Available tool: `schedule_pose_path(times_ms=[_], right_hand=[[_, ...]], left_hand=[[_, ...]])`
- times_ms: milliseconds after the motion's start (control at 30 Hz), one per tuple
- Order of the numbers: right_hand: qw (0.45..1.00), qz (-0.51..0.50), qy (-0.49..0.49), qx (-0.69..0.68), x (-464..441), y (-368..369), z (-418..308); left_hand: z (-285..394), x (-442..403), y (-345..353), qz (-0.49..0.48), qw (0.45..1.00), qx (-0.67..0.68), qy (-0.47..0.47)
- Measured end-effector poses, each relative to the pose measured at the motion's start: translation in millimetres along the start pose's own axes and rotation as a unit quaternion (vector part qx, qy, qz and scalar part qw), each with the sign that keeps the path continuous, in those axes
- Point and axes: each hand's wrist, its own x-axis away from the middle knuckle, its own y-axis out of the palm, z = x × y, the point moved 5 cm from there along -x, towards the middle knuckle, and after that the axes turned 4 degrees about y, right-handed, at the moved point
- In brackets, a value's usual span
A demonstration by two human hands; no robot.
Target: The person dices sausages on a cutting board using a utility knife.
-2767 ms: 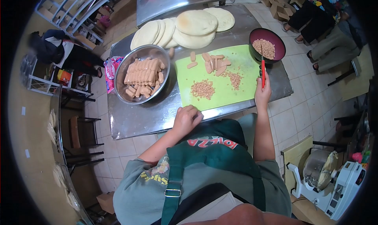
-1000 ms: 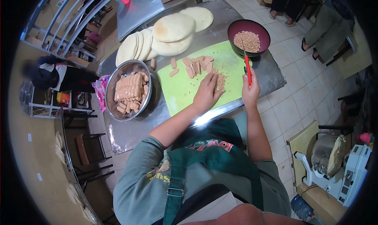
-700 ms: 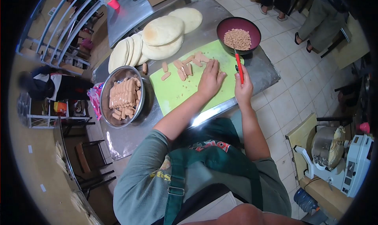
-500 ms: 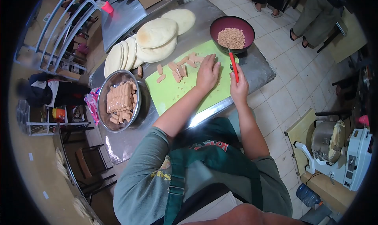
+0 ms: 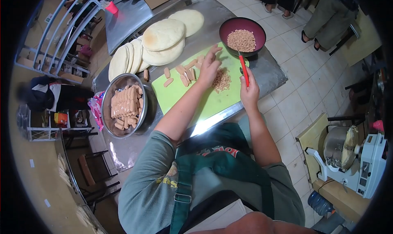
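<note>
My right hand (image 5: pixel 249 88) is wrapped around the red handle of a knife (image 5: pixel 244 70), whose blade points away over the near rim of a dark bowl (image 5: pixel 230 25). Inside that bowl, maroon within, lie chopped biscuit bits (image 5: pixel 242 39). My left hand (image 5: pixel 208 68) hovers at or just above the green cutting board (image 5: pixel 172 101), fingers stretched out and apart. To its right sits a pile of chopped biscuit (image 5: pixel 222 80). Several finger biscuits (image 5: pixel 184 76) lie to its left, some partly hidden by the hand.
A steel bowl (image 5: pixel 143 117) at the left holds more finger biscuits (image 5: pixel 125 103), some in clear wrap. Round flat cake layers (image 5: pixel 163 35) overlap behind the board. A stand mixer (image 5: pixel 348 160) is at the right. Other people (image 5: pixel 331 17) stand beyond the steel table (image 5: pixel 274 72).
My left hand has moved left, and its fingers have spread. The chopped pile it covered now shows on the board. My right hand and the knife have hardly moved.
</note>
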Motion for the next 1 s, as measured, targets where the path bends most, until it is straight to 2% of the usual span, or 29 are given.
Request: schedule_pose_path(times_ms=[33,67,200,300,367,400,467,500,533,567,633,767,833,867,933,967,1000], right_hand=[[1.000,-0.001,0.004,-0.005,-0.2,0.5,1.2],[1.000,-0.001,0.004,-0.004,0.0,0.8,2.0],[1.000,0.002,0.004,0.004,-0.2,0.6,1.5],[1.000,0.007,-0.005,0.013,-0.7,0.2,2.2],[1.000,0.008,-0.008,0.011,-0.1,0.7,2.0],[1.000,0.005,0.000,0.015,0.1,0.7,2.8],[1.000,0.001,0.008,0.019,0.1,0.8,3.3],[1.000,0.005,-0.002,0.017,-0.2,0.7,2.0],[1.000,0.008,-0.013,0.014,-0.6,0.5,0.9],[1.000,0.007,-0.015,0.014,-0.6,0.7,1.1],[1.000,0.004,-0.008,0.010,-0.2,0.8,2.8],[1.000,0.001,0.000,0.021,-0.9,0.4,2.0],[1.000,0.004,-0.008,0.013,-0.7,0.3,0.1],[1.000,0.003,-0.009,0.012,-0.9,0.4,-0.4],[1.000,0.004,-0.004,0.014,-0.9,-0.1,0.1],[1.000,0.003,-0.005,0.014,-0.8,-0.1,0.7],[1.000,-0.001,0.003,0.017,-0.7,0.6,2.8]], left_hand=[[-3.4,0.5,-2.0,0.026,0.983,0.150,-0.102],[-5.9,2.8,-0.3,0.051,0.933,0.295,-0.201],[-0.1,-4.2,-10.5,0.113,0.930,0.323,-0.136],[-11.1,-0.5,-17.7,0.155,0.939,0.264,-0.159],[-20.1,8.4,-19.4,0.128,0.967,0.084,-0.202],[-26.6,11.5,-17.4,0.130,0.967,0.085,-0.201],[-24.7,12.9,-13.1,0.143,0.986,0.047,-0.071],[-13.1,13.0,-11.5,0.141,0.988,-0.017,-0.067],[-5.9,12.7,-12.5,0.143,0.987,-0.017,-0.066],[8.2,10.7,-12.1,0.117,0.985,-0.125,-0.009],[24.3,7.5,-11.3,0.070,0.938,-0.318,0.115],[16.1,3.1,-23.1,0.070,0.933,-0.335,0.109],[11.6,4.8,-23.3,0.026,0.964,-0.266,-0.006],[15.4,5.2,-24.2,0.028,0.963,-0.267,-0.006],[20.9,6.5,-17.7,-0.048,0.947,-0.317,0.039],[26.0,8.4,-17.6,-0.040,0.926,-0.362,0.101],[22.9,8.5,-18.0,-0.039,0.925,-0.363,0.101]])
